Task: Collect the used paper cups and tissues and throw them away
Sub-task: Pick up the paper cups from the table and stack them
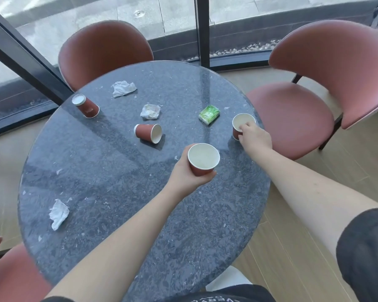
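The person stood over a round, dark speckled counter (122, 214) with both bare arms stretched across it. The left hand (184, 175) had its grip wrapped around a red paper cup (203, 159), held upright above the middle of the counter, its white inside open to view. The right hand (252, 136) reached to the far right edge, where a second cup (241, 124) stood upright; the fingers curled over its near rim and side, the grip closed on it, though I could not tell whether it had left the surface.

Two more cups were out on the counter. One lay on its side (148, 132) near the centre, mouth turned toward the right. Another (85, 105) sat far off to the left, upside down and leaning, its white base uppermost.

Crumpled tissues were scattered about: one (123, 88) at the far side, one (150, 111) just beyond the toppled cup, and a third (58, 213) well apart on the near left. A small green tissue packet (209, 114) lay between the middle tissue and the right-hand cup. Tiny white scraps dotted the surface.

Pink upholstered chairs ringed the counter, one at the far side (105, 51), one to the right (310, 92), with tall dark-framed windows behind them.
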